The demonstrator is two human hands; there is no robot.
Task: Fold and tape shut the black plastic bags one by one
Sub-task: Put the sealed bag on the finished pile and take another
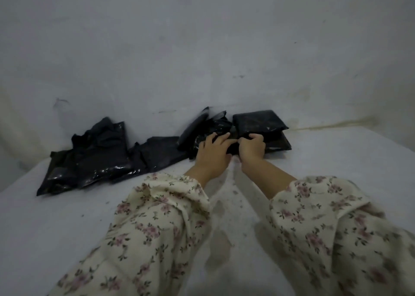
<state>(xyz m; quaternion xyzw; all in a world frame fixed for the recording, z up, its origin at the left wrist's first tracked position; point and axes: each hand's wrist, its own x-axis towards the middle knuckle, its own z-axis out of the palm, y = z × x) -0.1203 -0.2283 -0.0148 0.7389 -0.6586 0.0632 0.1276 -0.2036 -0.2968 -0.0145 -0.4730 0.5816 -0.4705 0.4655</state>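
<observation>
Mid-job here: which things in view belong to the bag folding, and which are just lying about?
Job: crumpled bag, pressed by the left hand and pinched by the right hand; loose bags at left; folded bags at right. No tape in view.
Lying about: white surface; wall behind.

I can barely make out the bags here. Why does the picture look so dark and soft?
Head view: dim, bluish light swallows detail in the black bags, leaving only small glints on the plastic; the wide lens bows the white surface's far edge, and the sleeves nearest the camera look soft.
</observation>
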